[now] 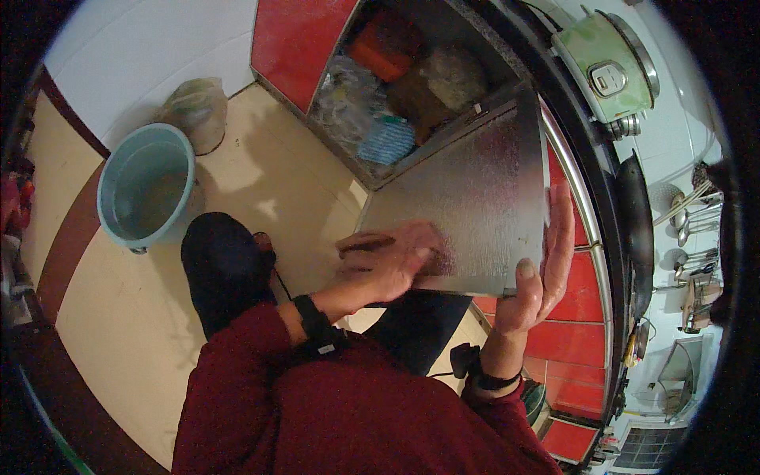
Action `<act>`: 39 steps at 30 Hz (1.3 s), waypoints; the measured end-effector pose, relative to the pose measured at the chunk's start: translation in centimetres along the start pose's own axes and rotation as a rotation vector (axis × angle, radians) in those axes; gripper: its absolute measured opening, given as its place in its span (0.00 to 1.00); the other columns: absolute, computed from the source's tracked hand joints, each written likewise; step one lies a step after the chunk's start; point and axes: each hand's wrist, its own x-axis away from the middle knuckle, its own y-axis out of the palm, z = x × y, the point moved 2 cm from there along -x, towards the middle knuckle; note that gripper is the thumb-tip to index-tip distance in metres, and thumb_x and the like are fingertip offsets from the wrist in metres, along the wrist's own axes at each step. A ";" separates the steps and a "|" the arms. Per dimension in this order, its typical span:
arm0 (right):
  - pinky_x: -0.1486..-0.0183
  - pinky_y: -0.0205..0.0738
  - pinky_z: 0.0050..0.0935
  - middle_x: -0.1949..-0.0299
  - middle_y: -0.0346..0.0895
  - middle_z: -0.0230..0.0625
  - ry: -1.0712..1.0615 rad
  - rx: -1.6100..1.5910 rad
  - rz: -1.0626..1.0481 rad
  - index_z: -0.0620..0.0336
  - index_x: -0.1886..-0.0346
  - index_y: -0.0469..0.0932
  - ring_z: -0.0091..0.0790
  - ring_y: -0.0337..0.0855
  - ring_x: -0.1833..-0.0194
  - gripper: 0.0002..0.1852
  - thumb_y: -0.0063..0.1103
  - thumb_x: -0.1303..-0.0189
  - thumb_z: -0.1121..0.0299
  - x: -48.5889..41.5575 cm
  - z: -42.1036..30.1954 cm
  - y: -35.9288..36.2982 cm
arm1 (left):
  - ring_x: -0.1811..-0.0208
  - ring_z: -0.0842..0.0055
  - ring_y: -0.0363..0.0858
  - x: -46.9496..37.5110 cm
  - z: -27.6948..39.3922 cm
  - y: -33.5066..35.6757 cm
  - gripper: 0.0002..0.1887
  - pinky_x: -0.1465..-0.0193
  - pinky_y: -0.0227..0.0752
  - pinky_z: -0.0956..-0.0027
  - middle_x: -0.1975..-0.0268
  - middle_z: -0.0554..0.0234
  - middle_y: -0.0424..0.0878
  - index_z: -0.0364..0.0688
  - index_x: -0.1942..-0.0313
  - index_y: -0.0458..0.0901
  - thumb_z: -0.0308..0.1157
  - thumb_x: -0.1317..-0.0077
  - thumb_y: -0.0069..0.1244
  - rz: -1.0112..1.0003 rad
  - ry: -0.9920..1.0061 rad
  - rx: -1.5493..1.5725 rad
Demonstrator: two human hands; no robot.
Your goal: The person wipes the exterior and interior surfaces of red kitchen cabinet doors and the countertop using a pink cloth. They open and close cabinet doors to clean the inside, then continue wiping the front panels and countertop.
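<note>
A cabinet door (475,196) stands open before me, its silvery inner face towards me. My right hand (540,279) grips its outer edge, thumb on the inner side and fingers along the outer side. Against the lower part of the inner face lies my left hand (392,261), blurred, fingers bent; whether anything is under its fingertips cannot be made out. Behind the door, the open cabinet (380,178) holds clear plastic bags (344,101), an orange-red object (383,50) and a blue striped item (387,141).
On the tiled floor at left stand a light blue bucket (148,184) and a plastic bag (199,113) by the wall. Along the right runs a dark countertop (599,172) with a green rice cooker (608,68) and a black wok (638,237); utensils (697,219) hang beyond it.
</note>
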 end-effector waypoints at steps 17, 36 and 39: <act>0.27 0.52 0.47 0.27 0.53 0.60 0.051 0.017 0.011 0.79 0.29 0.53 0.54 0.56 0.27 0.41 0.44 0.43 0.60 0.2 0.1 -0.3 | 0.38 0.57 0.65 3.1 -0.2 4.2 0.33 0.34 0.61 0.57 0.41 0.53 0.68 0.41 0.34 0.66 0.37 0.38 0.59 0.024 -0.268 0.682; 0.28 0.51 0.62 0.29 0.50 0.69 0.014 0.153 0.179 0.78 0.29 0.46 0.64 0.56 0.29 0.46 0.45 0.44 0.53 0.4 -0.2 2.2 | 0.72 0.76 0.74 10.6 -16.1 0.7 0.22 0.75 0.72 0.71 0.60 0.62 0.71 0.38 0.41 0.65 0.43 0.27 0.43 -0.335 -0.052 0.319; 0.28 0.48 0.63 0.29 0.51 0.72 -0.096 0.075 0.083 0.75 0.29 0.53 0.68 0.54 0.28 0.40 0.47 0.44 0.63 0.5 -0.2 2.2 | 0.72 0.74 0.75 11.7 -17.7 1.2 0.22 0.74 0.73 0.68 0.58 0.62 0.70 0.37 0.40 0.63 0.43 0.25 0.39 -0.358 -0.338 0.768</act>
